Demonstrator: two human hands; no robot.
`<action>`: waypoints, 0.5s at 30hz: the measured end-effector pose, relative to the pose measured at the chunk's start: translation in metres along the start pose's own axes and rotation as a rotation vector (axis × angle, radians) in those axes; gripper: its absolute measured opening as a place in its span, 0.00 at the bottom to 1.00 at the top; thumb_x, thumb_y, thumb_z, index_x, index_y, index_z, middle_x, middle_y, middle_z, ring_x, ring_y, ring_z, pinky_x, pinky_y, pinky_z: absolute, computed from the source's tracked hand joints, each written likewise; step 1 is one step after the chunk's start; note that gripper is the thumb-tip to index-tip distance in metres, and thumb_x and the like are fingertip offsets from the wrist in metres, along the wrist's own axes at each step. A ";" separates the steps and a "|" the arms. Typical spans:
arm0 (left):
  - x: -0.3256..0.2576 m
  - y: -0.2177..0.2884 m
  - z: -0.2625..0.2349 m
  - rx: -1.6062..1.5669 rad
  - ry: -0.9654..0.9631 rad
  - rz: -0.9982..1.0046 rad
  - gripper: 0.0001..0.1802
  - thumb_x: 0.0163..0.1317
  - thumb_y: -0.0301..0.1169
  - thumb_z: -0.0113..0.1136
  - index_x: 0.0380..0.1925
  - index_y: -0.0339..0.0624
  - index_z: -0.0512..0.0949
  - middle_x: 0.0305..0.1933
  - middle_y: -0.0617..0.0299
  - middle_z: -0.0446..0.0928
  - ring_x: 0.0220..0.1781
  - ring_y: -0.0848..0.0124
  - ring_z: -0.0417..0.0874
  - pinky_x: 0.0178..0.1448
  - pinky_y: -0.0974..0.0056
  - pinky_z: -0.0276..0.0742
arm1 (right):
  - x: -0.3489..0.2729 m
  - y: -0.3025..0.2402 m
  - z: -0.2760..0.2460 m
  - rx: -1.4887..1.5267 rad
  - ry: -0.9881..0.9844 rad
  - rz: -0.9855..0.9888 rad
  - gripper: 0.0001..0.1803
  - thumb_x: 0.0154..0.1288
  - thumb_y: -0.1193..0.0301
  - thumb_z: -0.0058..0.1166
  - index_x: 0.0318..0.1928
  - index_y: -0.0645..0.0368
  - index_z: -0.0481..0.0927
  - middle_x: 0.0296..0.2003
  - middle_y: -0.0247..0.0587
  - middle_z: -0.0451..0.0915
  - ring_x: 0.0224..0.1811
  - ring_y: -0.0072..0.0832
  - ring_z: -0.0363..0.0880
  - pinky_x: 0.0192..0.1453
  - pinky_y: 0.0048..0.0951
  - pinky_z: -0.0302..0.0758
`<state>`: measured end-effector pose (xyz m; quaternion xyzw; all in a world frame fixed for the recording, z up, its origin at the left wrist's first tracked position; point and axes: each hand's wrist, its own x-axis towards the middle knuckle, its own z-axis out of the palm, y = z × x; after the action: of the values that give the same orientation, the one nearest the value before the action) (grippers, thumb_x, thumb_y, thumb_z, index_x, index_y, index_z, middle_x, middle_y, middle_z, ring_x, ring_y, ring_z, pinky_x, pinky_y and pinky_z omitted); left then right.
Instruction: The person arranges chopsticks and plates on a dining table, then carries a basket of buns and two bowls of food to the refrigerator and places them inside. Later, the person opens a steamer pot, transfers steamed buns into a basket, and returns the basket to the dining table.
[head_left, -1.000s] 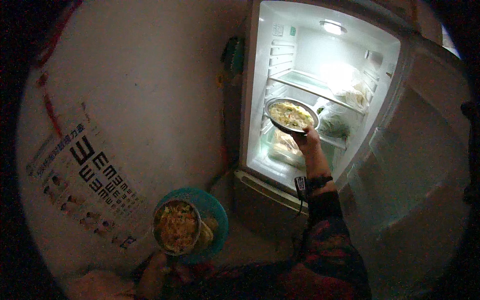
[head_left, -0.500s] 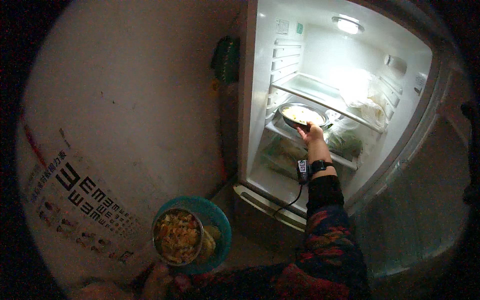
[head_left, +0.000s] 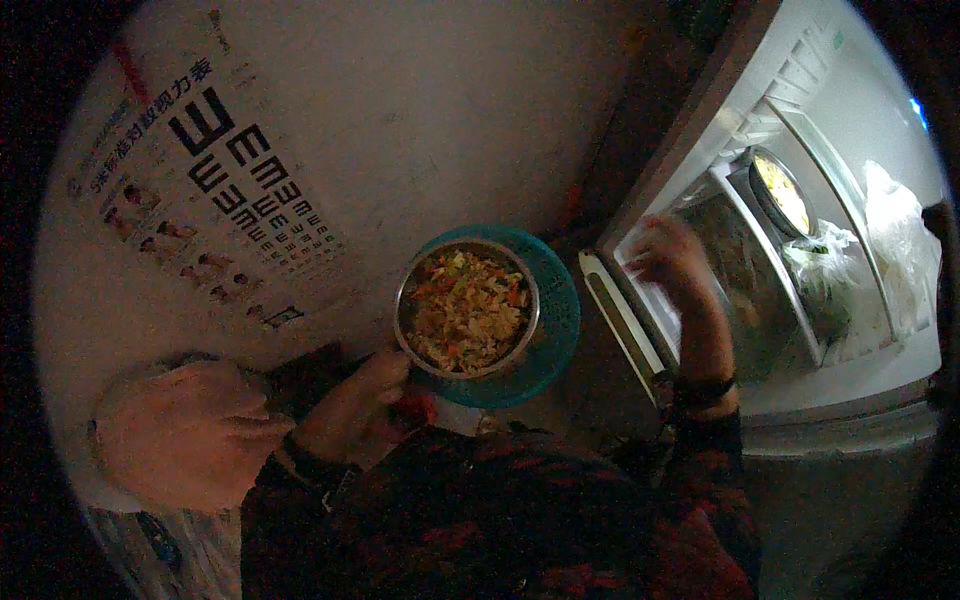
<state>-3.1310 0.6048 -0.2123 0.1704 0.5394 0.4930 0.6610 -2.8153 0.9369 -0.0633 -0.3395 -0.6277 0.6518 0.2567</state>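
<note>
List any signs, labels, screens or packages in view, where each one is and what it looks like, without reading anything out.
Eye chart poster: on the pale wall at upper left, white sheet with rows of black symbols shrinking downward and a red strip near its top.
Clear plastic bags: on the lit fridge shelf at right, crumpled and whitish, contents unclear.
No screens show.

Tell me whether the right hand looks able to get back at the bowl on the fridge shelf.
Probably yes: the right hand is empty at the open fridge's front edge, and nothing stands between it and the bowl.
</note>
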 end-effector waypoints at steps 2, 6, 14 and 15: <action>0.011 0.006 0.008 0.007 -0.010 0.013 0.24 0.58 0.29 0.54 0.57 0.38 0.67 0.51 0.55 0.74 0.44 0.60 0.79 0.39 0.55 0.82 | -0.006 0.032 0.047 -0.050 -0.315 0.162 0.32 0.64 0.71 0.53 0.67 0.58 0.59 0.44 0.47 0.81 0.44 0.35 0.81 0.41 0.30 0.78; 0.024 0.013 0.016 0.025 -0.054 0.025 0.25 0.58 0.29 0.54 0.57 0.39 0.67 0.51 0.55 0.74 0.44 0.60 0.79 0.39 0.55 0.82 | -0.007 0.070 0.095 0.097 -0.480 0.353 0.37 0.63 0.72 0.54 0.70 0.57 0.53 0.53 0.49 0.77 0.49 0.38 0.79 0.49 0.36 0.78; 0.040 -0.001 0.015 0.033 -0.088 0.043 0.25 0.58 0.28 0.54 0.57 0.39 0.67 0.51 0.55 0.74 0.44 0.60 0.79 0.39 0.55 0.82 | -0.004 0.103 0.117 -0.211 -0.491 0.147 0.30 0.59 0.75 0.57 0.63 0.58 0.66 0.56 0.45 0.75 0.53 0.34 0.77 0.54 0.37 0.78; 0.036 -0.003 0.011 0.023 -0.082 0.032 0.25 0.58 0.28 0.54 0.57 0.39 0.67 0.51 0.55 0.74 0.44 0.60 0.79 0.39 0.55 0.82 | -0.003 0.103 0.114 -0.275 -0.467 0.088 0.28 0.58 0.75 0.57 0.61 0.58 0.69 0.54 0.45 0.75 0.52 0.34 0.77 0.53 0.37 0.79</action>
<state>-3.1218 0.6368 -0.2303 0.2065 0.5145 0.4900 0.6727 -2.8913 0.8528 -0.1673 -0.2386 -0.7370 0.6317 0.0280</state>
